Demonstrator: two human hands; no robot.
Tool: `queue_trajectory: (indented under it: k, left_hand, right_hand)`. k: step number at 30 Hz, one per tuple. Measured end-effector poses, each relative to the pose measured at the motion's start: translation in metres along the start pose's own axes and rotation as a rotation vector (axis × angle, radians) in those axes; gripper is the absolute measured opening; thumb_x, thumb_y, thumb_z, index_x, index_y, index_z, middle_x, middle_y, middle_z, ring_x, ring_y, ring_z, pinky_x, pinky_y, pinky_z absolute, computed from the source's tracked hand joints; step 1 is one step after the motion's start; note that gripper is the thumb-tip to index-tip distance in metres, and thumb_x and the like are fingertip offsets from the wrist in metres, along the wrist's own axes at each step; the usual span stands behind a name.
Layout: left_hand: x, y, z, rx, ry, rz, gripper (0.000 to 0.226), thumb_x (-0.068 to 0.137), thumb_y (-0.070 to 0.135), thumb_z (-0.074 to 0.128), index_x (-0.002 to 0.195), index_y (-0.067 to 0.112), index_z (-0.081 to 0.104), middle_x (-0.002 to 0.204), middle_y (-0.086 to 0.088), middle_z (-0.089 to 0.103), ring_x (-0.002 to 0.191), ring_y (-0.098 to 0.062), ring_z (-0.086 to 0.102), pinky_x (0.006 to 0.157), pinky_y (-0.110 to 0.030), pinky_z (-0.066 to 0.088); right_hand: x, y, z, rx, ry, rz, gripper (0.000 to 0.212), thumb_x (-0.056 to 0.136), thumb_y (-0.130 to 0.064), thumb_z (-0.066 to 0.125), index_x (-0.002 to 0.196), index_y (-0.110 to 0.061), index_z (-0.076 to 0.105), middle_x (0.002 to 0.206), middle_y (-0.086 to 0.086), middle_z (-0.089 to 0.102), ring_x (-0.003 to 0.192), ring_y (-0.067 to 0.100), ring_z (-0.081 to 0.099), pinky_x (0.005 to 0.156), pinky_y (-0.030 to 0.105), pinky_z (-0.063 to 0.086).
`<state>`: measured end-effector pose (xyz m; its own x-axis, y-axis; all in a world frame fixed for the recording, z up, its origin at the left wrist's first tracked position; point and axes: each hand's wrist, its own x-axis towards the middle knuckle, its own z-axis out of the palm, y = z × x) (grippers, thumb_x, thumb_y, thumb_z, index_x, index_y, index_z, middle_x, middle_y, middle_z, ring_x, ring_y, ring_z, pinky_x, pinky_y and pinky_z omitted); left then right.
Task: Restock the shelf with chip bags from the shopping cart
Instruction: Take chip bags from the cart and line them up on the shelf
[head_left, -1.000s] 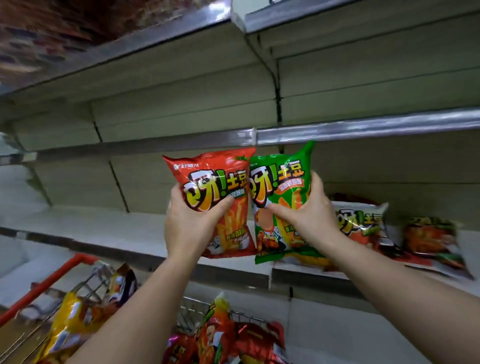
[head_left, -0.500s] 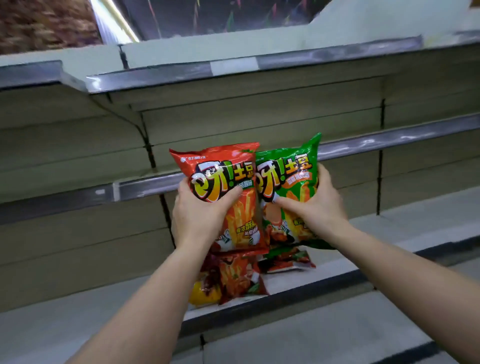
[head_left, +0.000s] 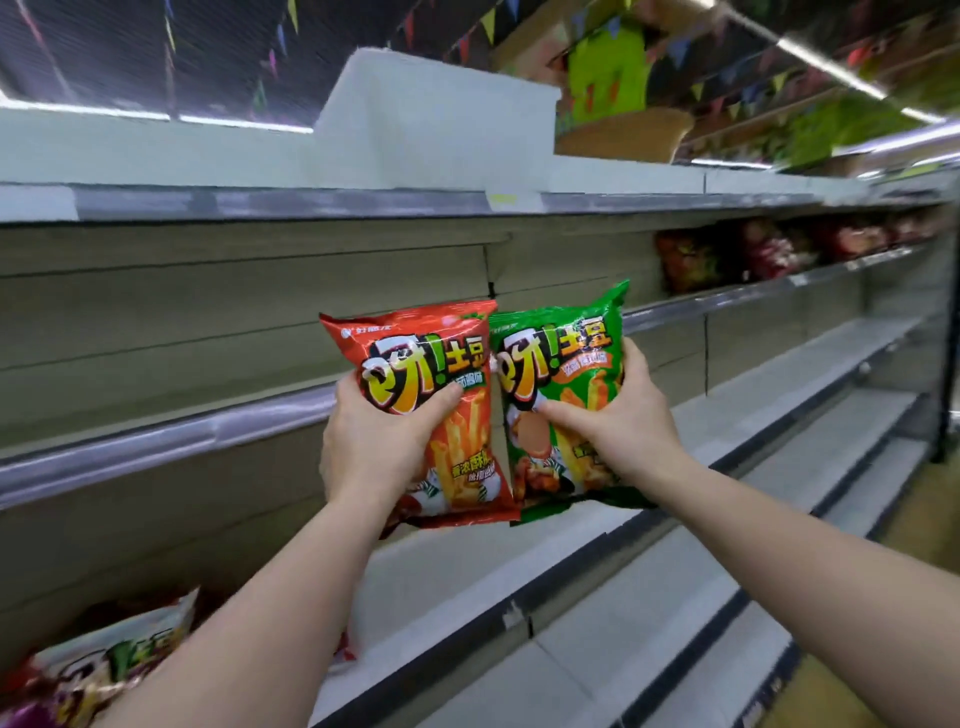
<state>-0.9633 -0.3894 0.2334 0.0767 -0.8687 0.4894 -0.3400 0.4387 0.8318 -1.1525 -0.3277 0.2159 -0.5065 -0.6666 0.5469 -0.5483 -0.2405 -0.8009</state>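
My left hand (head_left: 376, 441) grips a red chip bag (head_left: 447, 364) by its lower left side. Beside it, touching edge to edge, my right hand (head_left: 618, 421) grips a green chip bag (head_left: 561, 358) from the right. Both bags stand upright in the air in front of the white shelf (head_left: 519, 566), above its board. A few chip bags (head_left: 104, 665) lie on the same shelf at the bottom left, partly hidden by my left arm. The shopping cart is out of view.
A metal shelf rail (head_left: 156, 441) runs behind the bags at hand height, and another rail (head_left: 363, 202) higher up. Red and dark snack bags (head_left: 753, 254) fill the upper shelf at the far right. Lower shelf boards (head_left: 727, 597) step out toward the floor.
The view has swung right and up along the shelving. The bags that lay under my hands are now at the bottom left. Both hands keep their hold on the two bags.
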Motion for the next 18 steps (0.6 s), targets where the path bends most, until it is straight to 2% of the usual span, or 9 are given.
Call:
queue_trajectory:
  k: [5, 9, 14, 18]
  left_hand:
    - [0.000, 0.034, 0.089, -0.052, -0.068, 0.012, 0.075, 0.063, 0.059, 0.077, 0.123, 0.024, 0.046, 0.117, 0.005, 0.061, 0.110, -0.021, 0.057, 0.093, -0.038, 0.045]
    - [0.002, 0.052, 0.150, -0.058, -0.137, 0.029, 0.063, 0.064, 0.058, 0.077, 0.108, 0.029, 0.043, 0.105, 0.008, 0.058, 0.108, -0.020, 0.058, 0.092, -0.038, 0.046]
    - [0.012, 0.073, 0.217, -0.068, -0.208, 0.055, 0.066, 0.062, 0.060, 0.077, 0.110, 0.029, 0.045, 0.108, 0.008, 0.061, 0.104, -0.020, 0.059, 0.090, -0.037, 0.047]
    - [0.025, 0.084, 0.267, -0.098, -0.259, 0.087, 0.071, 0.061, 0.061, 0.077, 0.116, 0.027, 0.047, 0.115, 0.006, 0.062, 0.106, -0.021, 0.059, 0.088, -0.036, 0.046]
  right_hand:
    - [0.041, 0.041, -0.071, -0.023, 0.063, 0.001, 0.103, 0.060, -0.040, 0.084, 0.142, -0.020, 0.026, 0.124, -0.002, 0.054, 0.112, 0.018, 0.054, 0.099, 0.040, 0.043]
    - [0.067, 0.073, -0.114, -0.045, 0.112, 0.035, 0.106, 0.056, -0.047, 0.083, 0.141, -0.022, 0.026, 0.126, -0.002, 0.055, 0.112, 0.019, 0.054, 0.098, 0.043, 0.044]
    - [0.097, 0.107, -0.154, -0.035, 0.197, 0.054, 0.096, 0.060, -0.039, 0.084, 0.138, -0.020, 0.032, 0.111, -0.009, 0.055, 0.099, 0.011, 0.053, 0.084, 0.025, 0.040]
    - [0.126, 0.136, -0.175, -0.048, 0.241, 0.070, 0.095, 0.056, -0.043, 0.085, 0.134, -0.022, 0.036, 0.111, -0.008, 0.059, 0.101, 0.014, 0.059, 0.087, 0.033, 0.047]
